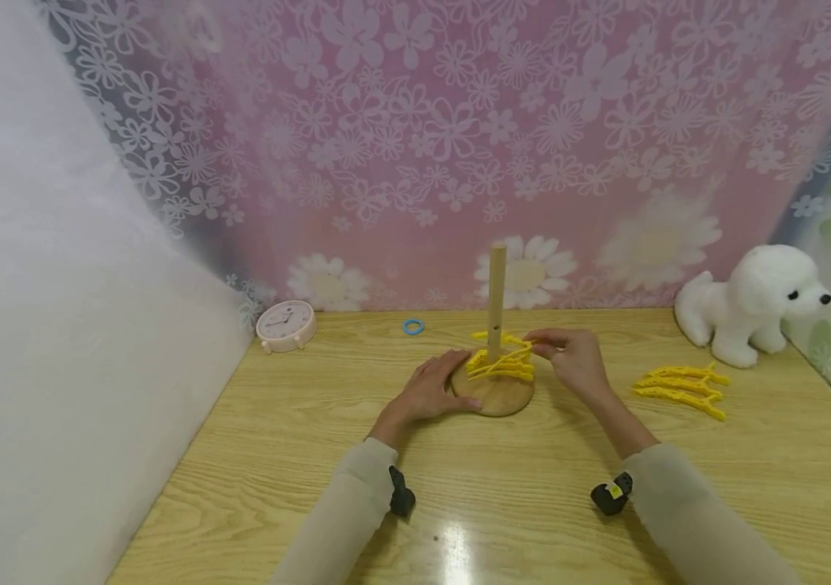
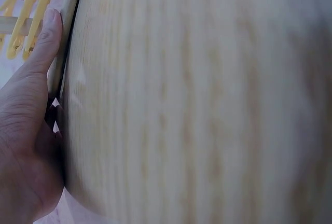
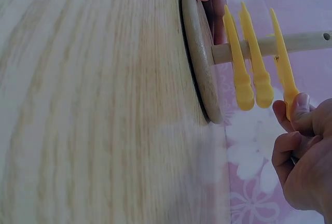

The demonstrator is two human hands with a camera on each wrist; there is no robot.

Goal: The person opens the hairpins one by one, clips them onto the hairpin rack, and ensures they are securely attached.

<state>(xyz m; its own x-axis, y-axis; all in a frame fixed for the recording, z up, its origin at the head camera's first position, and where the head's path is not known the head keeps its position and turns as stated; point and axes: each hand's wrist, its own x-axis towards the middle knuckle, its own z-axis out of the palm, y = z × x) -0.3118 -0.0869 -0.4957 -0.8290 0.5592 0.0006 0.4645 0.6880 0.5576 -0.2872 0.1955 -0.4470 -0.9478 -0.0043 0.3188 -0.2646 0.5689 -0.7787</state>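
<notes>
A round wooden base (image 1: 499, 402) with an upright wooden post (image 1: 497, 292) stands on the table. Low on the post, two yellow alligator hair clips (image 3: 238, 73) sit one above the other. My right hand (image 1: 577, 364) pinches the end of another yellow hair clip (image 3: 283, 55), which lies across the post above those two. My left hand (image 1: 430, 386) rests on the left side of the base, its thumb and fingers spread along the rim. Part of that hand's fingers is out of sight in the left wrist view.
More yellow hair clips (image 1: 686, 386) lie on the table to the right, near a white plush dog (image 1: 759, 305). A blue ring (image 1: 413, 327) lies behind the left hand. At the back left stands a pink clock (image 1: 287, 325). A floral curtain (image 1: 459, 162) hangs behind the table.
</notes>
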